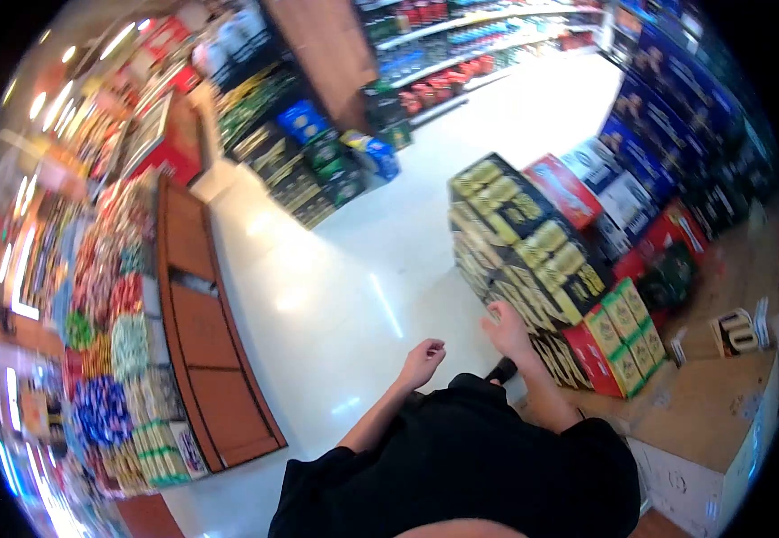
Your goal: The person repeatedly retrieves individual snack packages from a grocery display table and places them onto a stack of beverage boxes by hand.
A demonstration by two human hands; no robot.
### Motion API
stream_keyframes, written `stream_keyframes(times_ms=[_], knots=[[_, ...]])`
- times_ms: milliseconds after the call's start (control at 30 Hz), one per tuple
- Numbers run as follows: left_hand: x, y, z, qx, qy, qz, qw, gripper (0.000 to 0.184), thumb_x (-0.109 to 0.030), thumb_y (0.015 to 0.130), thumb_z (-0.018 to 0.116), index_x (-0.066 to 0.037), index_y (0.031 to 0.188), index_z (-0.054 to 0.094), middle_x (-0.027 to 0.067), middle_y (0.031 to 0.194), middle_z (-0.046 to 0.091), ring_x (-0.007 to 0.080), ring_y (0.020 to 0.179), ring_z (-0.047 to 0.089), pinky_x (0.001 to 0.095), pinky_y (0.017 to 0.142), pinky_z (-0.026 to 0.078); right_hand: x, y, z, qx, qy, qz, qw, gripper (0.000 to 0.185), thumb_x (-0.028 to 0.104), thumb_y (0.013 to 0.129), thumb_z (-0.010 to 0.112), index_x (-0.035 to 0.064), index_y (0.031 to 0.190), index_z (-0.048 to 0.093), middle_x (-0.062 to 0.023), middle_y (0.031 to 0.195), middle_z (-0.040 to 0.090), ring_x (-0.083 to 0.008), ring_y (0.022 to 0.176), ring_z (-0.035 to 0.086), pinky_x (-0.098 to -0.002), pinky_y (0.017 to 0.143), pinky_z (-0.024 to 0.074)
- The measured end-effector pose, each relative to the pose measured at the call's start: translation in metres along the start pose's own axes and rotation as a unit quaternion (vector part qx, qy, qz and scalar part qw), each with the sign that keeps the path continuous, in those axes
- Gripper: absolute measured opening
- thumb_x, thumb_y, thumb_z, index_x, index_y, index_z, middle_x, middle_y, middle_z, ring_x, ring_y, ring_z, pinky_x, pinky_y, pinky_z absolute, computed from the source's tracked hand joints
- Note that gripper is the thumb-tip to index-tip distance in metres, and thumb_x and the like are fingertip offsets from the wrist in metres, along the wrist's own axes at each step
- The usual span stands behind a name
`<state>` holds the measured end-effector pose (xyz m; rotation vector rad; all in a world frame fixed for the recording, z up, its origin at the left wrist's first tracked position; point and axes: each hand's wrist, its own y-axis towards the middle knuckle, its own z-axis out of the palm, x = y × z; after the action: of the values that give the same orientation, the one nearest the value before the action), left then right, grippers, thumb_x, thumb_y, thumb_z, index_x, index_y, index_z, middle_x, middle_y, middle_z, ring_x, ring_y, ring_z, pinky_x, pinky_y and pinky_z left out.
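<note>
My left hand (424, 362) is over the white floor in front of my body, its fingers curled in; nothing shows in it. My right hand (508, 332) is raised a little further forward, its fingers partly bent and apart, holding nothing that I can see. It is nearest to a stack of black and gold can packs (533, 255), and whether it touches them I cannot tell. At the near end of that stack stand red, green and cream packs (621, 336).
Cardboard boxes (703, 403) stand close on my right. Blue cartons (663, 112) rise behind the stack. A brown wooden counter (214, 359) with colourful packets lies left. Ahead are a dark pack display (295, 170) and shelves (461, 45) of bottles. Glossy floor (344, 278) runs between them.
</note>
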<state>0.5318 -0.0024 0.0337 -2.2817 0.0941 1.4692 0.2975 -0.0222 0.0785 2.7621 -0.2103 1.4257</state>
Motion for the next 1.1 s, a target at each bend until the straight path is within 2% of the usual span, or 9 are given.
stream_keyframes(times_ms=[167,267,367,500,633,733,833,933,1100], knots=[[0.087,-0.112,-0.104,-0.163,-0.062,-0.126,0.977,0.031,-0.020,0.090,0.061,0.000,0.114,0.061,0.0144,0.105,0.067,0.0230,0.093,0.065,0.0338,0.082,0.051,0.089,-0.029,0.166,0.290,-0.047,-0.146,0.944,0.042,0.028,0.082,0.067,0.0010,0.112,0.059,-0.0199,0.110,0.061,-0.0341,0.103,0.059,-0.0408,0.089,0.0471],[0.126,-0.176,-0.141,-0.272,-0.114,-0.155,0.943,0.032,-0.020,0.090,0.061,0.000,0.114,0.060,0.0147,0.103,0.067,0.0228,0.093,0.065,0.0337,0.081,0.051,0.159,-0.069,0.236,0.449,-0.157,-0.312,0.823,0.045,0.032,0.083,0.065,0.0008,0.114,0.058,-0.0212,0.114,0.060,-0.0354,0.106,0.058,-0.0425,0.091,0.0463],[0.165,-0.230,-0.154,-0.368,-0.172,-0.169,0.898,0.033,-0.022,0.090,0.061,0.001,0.113,0.060,0.0151,0.101,0.067,0.0231,0.092,0.065,0.0343,0.081,0.051,0.208,-0.105,0.292,0.602,-0.155,-0.382,0.684,0.038,0.027,0.083,0.063,0.0009,0.110,0.058,-0.0217,0.107,0.062,-0.0369,0.101,0.059,-0.0440,0.090,0.0461],[0.199,-0.279,-0.151,-0.461,-0.212,-0.199,0.838,0.032,-0.022,0.090,0.061,0.000,0.113,0.060,0.0153,0.102,0.067,0.0222,0.092,0.064,0.0343,0.082,0.051,0.253,-0.142,0.348,0.636,-0.172,-0.376,0.651,0.010,0.012,0.083,0.057,0.0033,0.088,0.055,-0.0175,0.089,0.061,-0.0362,0.088,0.059,-0.0465,0.074,0.0442],[0.220,-0.314,-0.153,-0.533,-0.271,-0.220,0.770,0.031,-0.022,0.090,0.062,0.001,0.112,0.061,0.0151,0.103,0.067,0.0227,0.094,0.065,0.0343,0.083,0.051,0.254,-0.159,0.426,0.639,-0.179,-0.513,0.544,0.006,0.009,0.082,0.057,0.0059,0.087,0.054,-0.0148,0.081,0.058,-0.0365,0.081,0.057,-0.0447,0.074,0.0445],[0.251,-0.333,-0.163,-0.570,-0.288,-0.235,0.733,0.031,-0.022,0.090,0.062,0.001,0.111,0.060,0.0139,0.103,0.067,0.0219,0.094,0.064,0.0340,0.084,0.050,0.268,-0.179,0.485,0.651,-0.083,-0.528,0.539,0.013,0.018,0.088,0.052,0.0068,0.090,0.058,-0.0222,0.084,0.063,-0.0378,0.082,0.062,-0.0487,0.070,0.0458],[0.281,-0.352,-0.198,-0.585,-0.305,-0.250,0.708,0.030,-0.021,0.091,0.062,0.001,0.112,0.060,0.0121,0.103,0.066,0.0193,0.096,0.062,0.0330,0.086,0.049,0.324,-0.201,0.531,0.732,-0.190,-0.434,0.489,0.012,0.016,0.086,0.054,0.0056,0.093,0.054,-0.0166,0.080,0.062,-0.0374,0.078,0.060,-0.0445,0.069,0.0469],[0.308,-0.377,-0.255,-0.600,-0.301,-0.266,0.692,0.031,-0.022,0.091,0.062,0.000,0.112,0.060,0.0123,0.102,0.067,0.0196,0.094,0.063,0.0330,0.083,0.050,0.372,-0.225,0.594,0.727,-0.217,-0.478,0.442,0.014,0.019,0.087,0.054,0.0064,0.093,0.056,-0.0174,0.081,0.064,-0.0374,0.078,0.062,-0.0458,0.067,0.0477],[0.330,-0.430,-0.354,-0.623,-0.278,-0.292,0.670,0.033,-0.026,0.090,0.063,0.000,0.112,0.060,0.0127,0.099,0.067,0.0202,0.092,0.064,0.0331,0.081,0.051,0.458,-0.252,0.686,0.726,-0.151,-0.491,0.457,0.012,0.019,0.086,0.056,0.0080,0.090,0.059,-0.0159,0.080,0.064,-0.0364,0.080,0.062,-0.0459,0.068,0.0480]])
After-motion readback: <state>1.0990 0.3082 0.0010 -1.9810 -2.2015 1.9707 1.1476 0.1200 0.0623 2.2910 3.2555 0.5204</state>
